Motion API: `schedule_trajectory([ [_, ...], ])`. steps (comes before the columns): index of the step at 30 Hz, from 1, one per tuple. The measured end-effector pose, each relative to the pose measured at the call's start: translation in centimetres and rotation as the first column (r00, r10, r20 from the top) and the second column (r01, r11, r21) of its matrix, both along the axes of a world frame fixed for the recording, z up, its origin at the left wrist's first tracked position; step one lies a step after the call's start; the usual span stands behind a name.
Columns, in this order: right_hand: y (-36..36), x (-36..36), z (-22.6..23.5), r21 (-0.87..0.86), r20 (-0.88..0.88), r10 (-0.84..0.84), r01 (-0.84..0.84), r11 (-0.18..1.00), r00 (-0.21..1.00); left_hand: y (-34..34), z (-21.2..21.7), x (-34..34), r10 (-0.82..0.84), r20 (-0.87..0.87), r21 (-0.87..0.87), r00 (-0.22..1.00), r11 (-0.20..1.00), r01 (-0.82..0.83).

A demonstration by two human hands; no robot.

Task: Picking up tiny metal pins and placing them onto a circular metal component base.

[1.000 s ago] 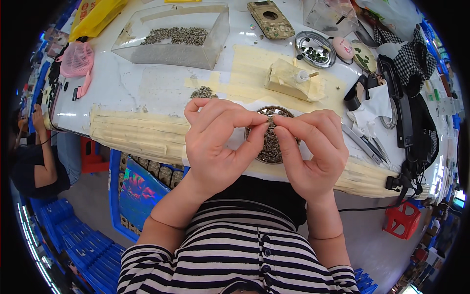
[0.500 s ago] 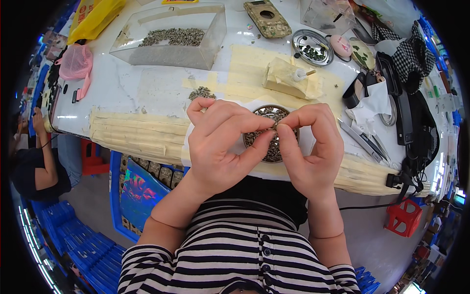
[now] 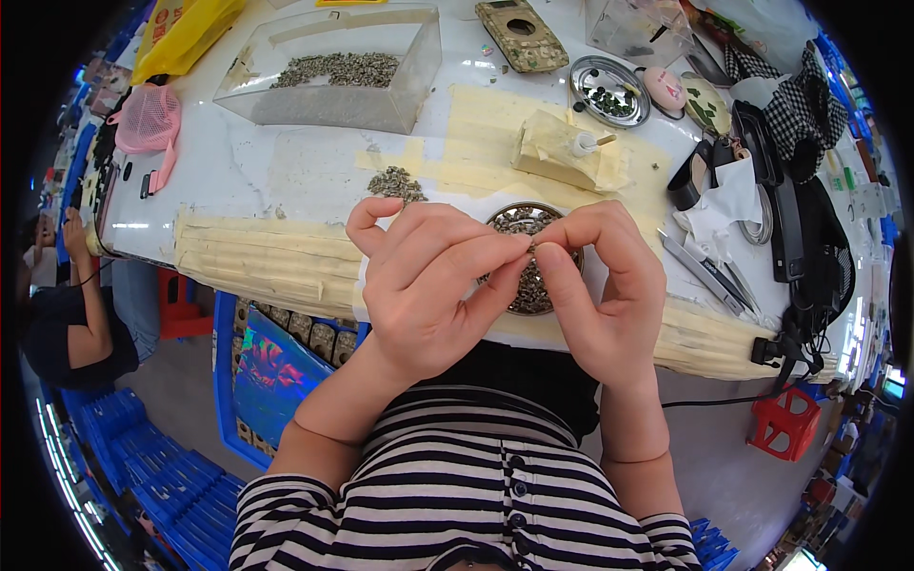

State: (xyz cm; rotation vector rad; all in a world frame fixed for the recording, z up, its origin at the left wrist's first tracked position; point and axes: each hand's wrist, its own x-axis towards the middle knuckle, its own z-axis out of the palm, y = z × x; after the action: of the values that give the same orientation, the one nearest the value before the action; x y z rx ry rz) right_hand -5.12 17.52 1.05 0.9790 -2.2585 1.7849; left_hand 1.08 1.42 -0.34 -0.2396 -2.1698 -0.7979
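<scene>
Both of my hands meet over a round metal dish (image 3: pixel 522 218) holding many small metallic pieces. My left hand (image 3: pixel 428 285) pinches with thumb and forefinger, its little finger raised. Opposite it, my right hand (image 3: pixel 609 285) pinches too, the fingertips of both hands nearly touching. Whatever sits between them is tiny and mostly hidden; it may be one of the metallic pieces. Behind my left hand lies a small heap of the same kind of pieces (image 3: pixel 396 184) on the table. White paper (image 3: pixel 481 204) lies under the dish.
Farther back stands a clear bin (image 3: pixel 324 112) of small pieces. A taped block (image 3: pixel 562 157) with a white nozzle is beyond the dish. At right are tweezers (image 3: pixel 705 271), a round tray (image 3: pixel 636 107) and black straps (image 3: pixel 776 181). A blue crate (image 3: pixel 228 381) stands below the table edge.
My left hand has shifted slightly left and down, showing more of the dish and the heap. Both hands keep their pinch.
</scene>
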Motion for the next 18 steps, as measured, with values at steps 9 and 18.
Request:
schedule_trajectory([
  [9,0.44,0.04,0.19,-0.102,0.242,0.139,-0.117,0.988,0.96,-0.48,0.31,0.31,-0.077,0.019,0.032,0.997,0.997,0.077],
  [18,0.3,0.05,0.11,-0.092,0.197,0.115,-0.098,0.991,0.974,-0.51,0.36,0.22,-0.102,0.041,0.081,0.994,0.992,0.099],
])
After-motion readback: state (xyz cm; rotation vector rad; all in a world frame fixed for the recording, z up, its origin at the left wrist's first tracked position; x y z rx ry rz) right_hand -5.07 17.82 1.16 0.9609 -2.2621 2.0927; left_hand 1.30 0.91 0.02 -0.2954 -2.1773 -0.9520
